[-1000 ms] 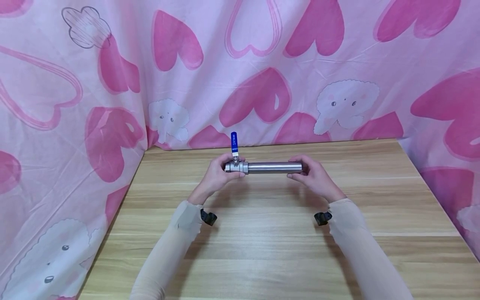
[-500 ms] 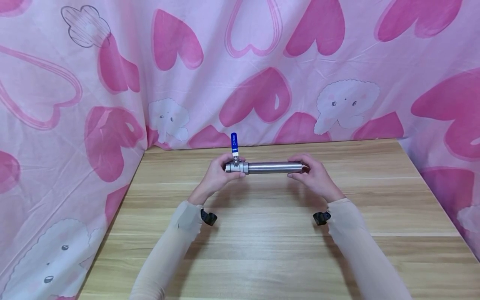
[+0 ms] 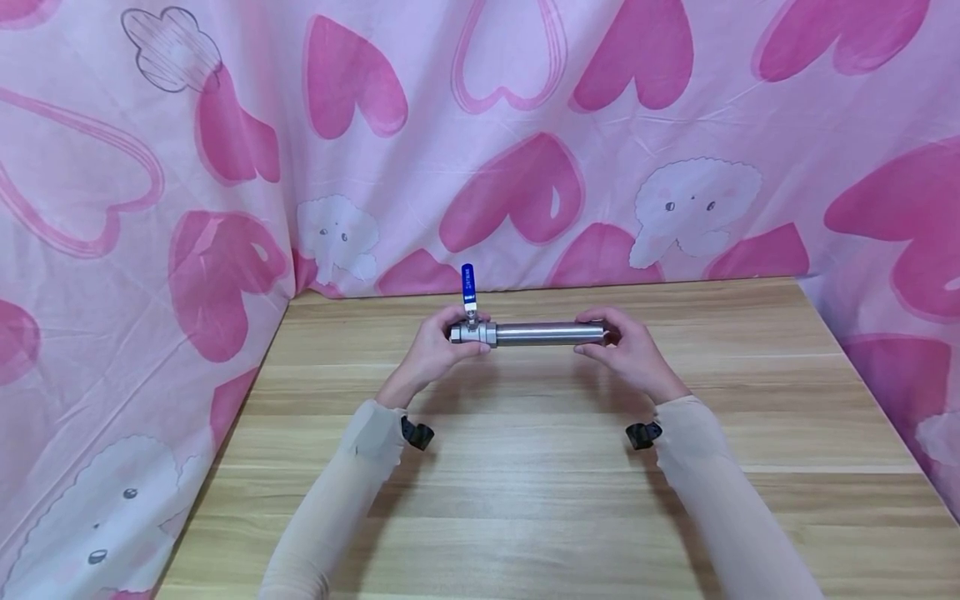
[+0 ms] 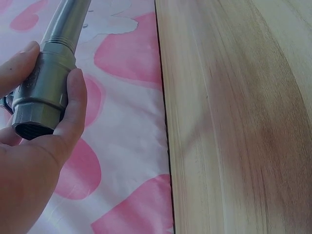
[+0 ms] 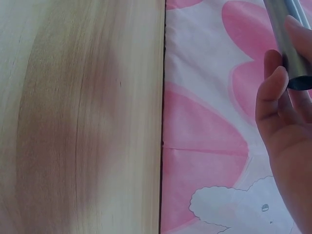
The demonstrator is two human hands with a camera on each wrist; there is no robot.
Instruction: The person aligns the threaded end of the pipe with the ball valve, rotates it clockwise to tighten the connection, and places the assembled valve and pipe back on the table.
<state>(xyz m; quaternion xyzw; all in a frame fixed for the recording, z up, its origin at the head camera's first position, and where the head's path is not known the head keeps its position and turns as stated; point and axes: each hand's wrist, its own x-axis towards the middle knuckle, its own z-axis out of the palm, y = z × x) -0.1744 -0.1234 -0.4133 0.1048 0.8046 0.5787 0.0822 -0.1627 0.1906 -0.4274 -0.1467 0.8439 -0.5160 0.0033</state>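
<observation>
A steel ball valve [image 3: 472, 335] with a blue lever handle [image 3: 468, 285] is joined to a bare metal pipe [image 3: 550, 334] that runs to the right. My left hand [image 3: 435, 350] grips the valve body, thumb on the near side and fingers behind. In the left wrist view, the open threaded end of the valve [image 4: 36, 119] faces the palm. My right hand [image 3: 626, 348] holds the pipe's far right end between thumb and fingers; the right wrist view has the pipe [image 5: 290, 48] with its hollow end near the palm. Both hold it level above the table.
Beneath the hands lies a wood-grain table [image 3: 525, 500]. A pink curtain [image 3: 420, 183] with hearts and white cartoon animals hangs along the back and both sides. A small black device [image 3: 417, 434] sits at the left wrist, and a similar one [image 3: 643, 436] at the right.
The pipe's right end has shifted very slightly in the right hand's grasp. The left hand, valve and blue handle stay almost where they were.
</observation>
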